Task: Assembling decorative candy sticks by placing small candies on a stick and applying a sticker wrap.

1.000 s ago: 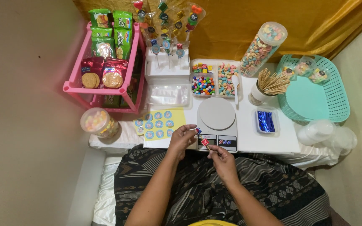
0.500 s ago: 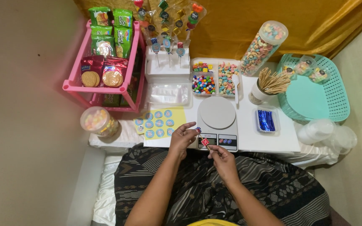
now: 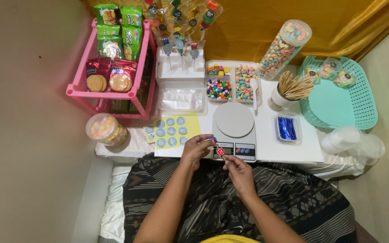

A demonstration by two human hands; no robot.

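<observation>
- The person's left hand pinches a small bluish bit at its fingertips, probably a wrapped sweet or a round sticker; it is too small to tell which.
- The right hand is closed narrowly on a thin stick topped with a small red square sweet, held just in front of the white digital kitchen scale with a round platform.
- Judging by the layout, this skewer is early in its making: only one piece shows on the stick, while the finished candy skewers standing in the white block holder carry several pieces and a blue round label.
- The sheet of round blue stickers on yellow backing is part used, with gaps among the discs.
- Plenty of supply remains: the divided clear tray of coloured candies, the white cup of wooden sticks, and the small tray of blue twist ties.
- The scale's platform bears nothing.
</observation>
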